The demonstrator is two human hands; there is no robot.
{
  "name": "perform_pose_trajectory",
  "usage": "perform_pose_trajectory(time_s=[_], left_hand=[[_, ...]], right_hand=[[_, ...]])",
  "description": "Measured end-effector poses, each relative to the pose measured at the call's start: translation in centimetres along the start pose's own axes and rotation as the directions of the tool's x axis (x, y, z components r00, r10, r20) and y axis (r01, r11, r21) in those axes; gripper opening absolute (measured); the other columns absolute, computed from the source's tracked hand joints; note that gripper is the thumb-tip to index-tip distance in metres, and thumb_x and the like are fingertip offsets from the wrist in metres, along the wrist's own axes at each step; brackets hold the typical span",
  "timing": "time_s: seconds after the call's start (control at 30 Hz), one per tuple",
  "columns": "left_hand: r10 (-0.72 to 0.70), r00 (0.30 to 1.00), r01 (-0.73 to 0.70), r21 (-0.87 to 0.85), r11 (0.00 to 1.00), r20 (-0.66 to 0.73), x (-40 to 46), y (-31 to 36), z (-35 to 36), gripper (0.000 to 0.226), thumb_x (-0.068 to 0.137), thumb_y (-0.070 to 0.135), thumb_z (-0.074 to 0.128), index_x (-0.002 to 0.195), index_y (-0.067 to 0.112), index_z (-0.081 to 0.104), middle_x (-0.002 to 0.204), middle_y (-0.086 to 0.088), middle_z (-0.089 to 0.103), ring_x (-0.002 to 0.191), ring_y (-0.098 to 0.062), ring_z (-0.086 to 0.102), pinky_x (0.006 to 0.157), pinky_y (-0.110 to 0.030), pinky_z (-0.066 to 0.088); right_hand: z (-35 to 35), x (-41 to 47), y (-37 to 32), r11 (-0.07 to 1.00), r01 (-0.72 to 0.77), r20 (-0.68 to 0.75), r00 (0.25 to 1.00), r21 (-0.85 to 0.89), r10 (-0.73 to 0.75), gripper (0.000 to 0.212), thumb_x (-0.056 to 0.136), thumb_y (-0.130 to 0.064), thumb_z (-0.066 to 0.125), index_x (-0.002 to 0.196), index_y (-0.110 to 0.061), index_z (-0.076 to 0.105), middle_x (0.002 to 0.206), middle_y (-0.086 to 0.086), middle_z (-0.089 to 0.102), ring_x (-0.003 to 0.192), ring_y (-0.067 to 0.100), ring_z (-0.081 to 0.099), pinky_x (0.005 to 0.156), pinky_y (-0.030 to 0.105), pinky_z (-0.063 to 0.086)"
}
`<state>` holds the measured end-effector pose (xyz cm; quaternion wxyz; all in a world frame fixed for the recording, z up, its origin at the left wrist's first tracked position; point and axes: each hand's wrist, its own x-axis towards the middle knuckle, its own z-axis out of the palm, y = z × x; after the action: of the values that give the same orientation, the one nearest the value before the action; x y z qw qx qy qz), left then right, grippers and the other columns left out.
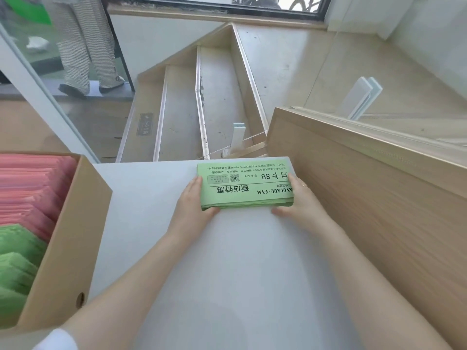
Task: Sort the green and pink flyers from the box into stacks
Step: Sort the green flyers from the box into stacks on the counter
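One stack so far, by the look of it: a neat pile of green flyers point(246, 188) sits on the pale grey tabletop point(227, 261) directly between the two hands, its printed top sheet facing away from the person so the text reads upside down. The left hand point(195, 202) presses against the pile's left edge with the fingers running straight along it and the thumb tucked at the near corner; the right hand point(299, 198) mirrors it on the right edge, fingers straight up the side and thumb lying flat on the table just below the near corner. Neither hand curls round the paper; both look flat and relaxed, squaring the pile rather than lifting it. Well off to the left of the left hand stands the cardboard box point(73, 238), which holds a great many pink flyers point(30, 188) toward its far end and more green flyers in the box point(17, 261) toward its near end, all standing loosely on edge. No pink stack shows anywhere on the table. Judging from this, the sorting is at an early stage: one green pile is begun, much green remains in the box, and the whole pink lot is untouched. To the right of the right hand rises a wooden panel point(366, 210)
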<state>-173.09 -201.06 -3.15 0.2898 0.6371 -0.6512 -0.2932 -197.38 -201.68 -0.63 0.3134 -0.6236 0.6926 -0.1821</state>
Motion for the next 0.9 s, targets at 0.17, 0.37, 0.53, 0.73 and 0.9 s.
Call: perform_pose_trajectory(time_s=[0.17,0.37,0.53,0.73,0.9], left_hand=[[0.004,0.999,-0.002,0.033,0.999,-0.032,-0.1,0.2,0.3,0.079,0.079,0.014,0.071,0.144,0.002,0.027,0.149,-0.010,0.032,0.139,-0.020,0.027,0.110,-0.021,0.016],[-0.039,0.997,0.036,0.042,0.998,0.073,-1.0,1.0,-1.2,0.092,0.080,0.018,0.071,0.149,0.013,0.010,0.157,-0.006,0.011,0.144,-0.016,0.011,0.113,-0.025,0.010],[0.089,0.995,-0.090,-0.020,0.996,-0.038,-5.5,3.3,-6.1,0.053,0.085,0.014,0.064,0.135,0.011,0.044,0.140,-0.003,0.044,0.124,-0.016,0.046,0.105,-0.024,0.033],[0.290,0.945,-0.304,-0.081,0.949,-0.154,-13.6,4.2,-16.1,0.027,0.088,0.012,0.058,0.113,0.021,0.059,0.100,0.019,0.063,0.085,0.002,0.061,0.076,-0.003,0.041],[0.443,0.896,-0.404,0.362,0.840,-0.028,-16.6,-2.2,-26.3,0.031,0.086,0.029,0.045,0.100,0.014,0.067,0.089,0.008,0.067,0.078,-0.005,0.062,0.071,-0.023,0.051]], right_hand=[[0.1,-0.1,0.2,0.999,0.034,-0.070,0.997,-0.035,-0.036,0.079,0.079,-0.016,0.072,0.144,-0.007,0.027,0.142,0.005,0.040,0.129,0.019,0.037,0.099,0.020,0.028],[0.6,-1.0,-0.1,0.998,0.003,-0.066,0.998,-0.068,-0.008,0.088,0.076,-0.023,0.075,0.146,-0.011,0.023,0.152,0.007,0.022,0.141,0.027,0.018,0.111,0.033,0.021],[3.5,-5.0,-3.3,0.929,0.353,-0.161,0.916,-0.110,-0.367,0.041,0.084,-0.014,0.066,0.123,-0.006,0.054,0.139,0.010,0.043,0.132,0.026,0.033,0.104,0.017,0.018],[5.7,-9.2,-12.5,0.656,0.745,-0.019,0.659,-0.119,-0.752,0.018,0.087,-0.020,0.052,0.098,-0.014,0.065,0.107,-0.006,0.063,0.097,0.011,0.055,0.077,0.022,0.042],[9.7,-12.6,-22.1,0.390,0.887,0.071,0.418,-0.248,-0.905,0.025,0.087,-0.020,0.044,0.099,-0.014,0.065,0.096,-0.002,0.068,0.085,0.023,0.062,0.068,0.029,0.047]])
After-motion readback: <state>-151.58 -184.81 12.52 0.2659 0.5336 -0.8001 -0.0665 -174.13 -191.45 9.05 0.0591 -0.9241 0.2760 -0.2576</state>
